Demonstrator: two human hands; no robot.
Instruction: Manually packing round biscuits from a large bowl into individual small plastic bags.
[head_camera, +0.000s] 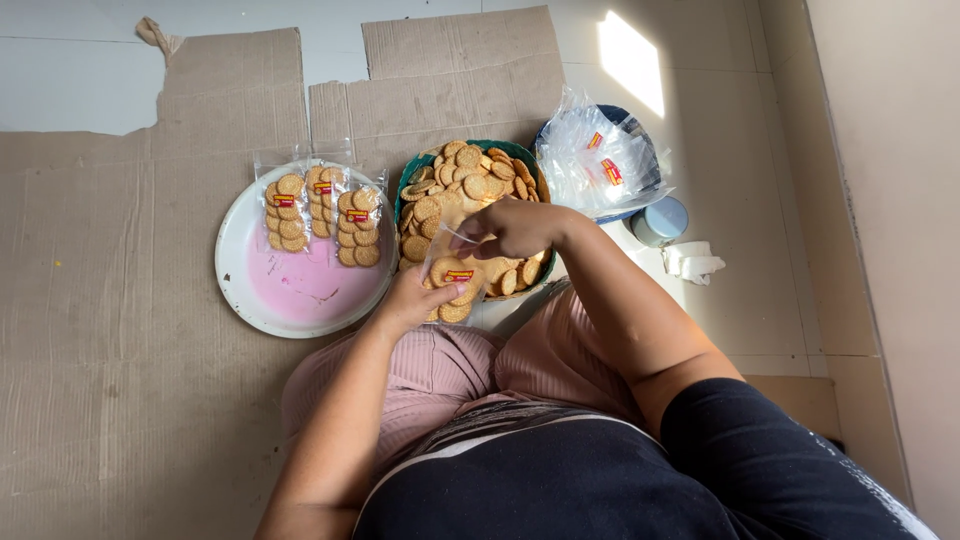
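Note:
My left hand (408, 298) holds a clear plastic bag (452, 282) partly filled with round biscuits, from below. My right hand (510, 228) is at the bag's open top, fingers pinched together over it; whether a biscuit is in them I cannot tell. Both hands hover over the near edge of a green bowl (520, 152) heaped with loose round biscuits (465, 180). Left of it, a white and pink plate (300, 290) carries three filled biscuit bags (320, 212) side by side.
A blue bowl (640, 130) holding a pile of empty clear bags (595, 160) stands right of the green bowl. A small grey-blue roll (660, 220) and a crumpled white piece (692, 262) lie beside it. Flattened cardboard (120, 300) covers the tiled floor; a wall runs along the right.

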